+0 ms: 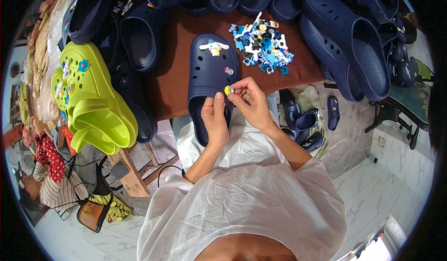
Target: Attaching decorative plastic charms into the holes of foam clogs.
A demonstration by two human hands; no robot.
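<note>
Here, a navy clog (pixel 203 81) lies sole down, its toe pointing away from the person, on the brown-covered counter (pixel 170 77); its heel end reaches past the near edge, over the white shirt (pixel 242 186). The right hand (pixel 251 103) is just above the clog's right side, its grip pinching a small yellow round charm (pixel 228 90) between thumb and fingertips. The left hand (pixel 216 120) reaches into the foot opening, thumb up near the back of the upper; its other fingers are largely hidden, so I cannot tell whether that grip is spread or pressed together.

On the clog's toe sits a white long-eared character charm (pixel 215 47), and lower on the right side a little pink and white swirl charm (pixel 229 71). Just beside the toe, to the right, a heap of loose charms (pixel 263 46) in blue, white and black is spread on the counter. A pair of lime-green clogs (pixel 104 91), decorated with charms including a blue flower (pixel 83 65), stands at the left. More navy clogs (pixel 372 60) are piled at the right, and others crowd the far side. Several dark clogs (pixel 333 113) lie on the floor below, right of the counter.
</note>
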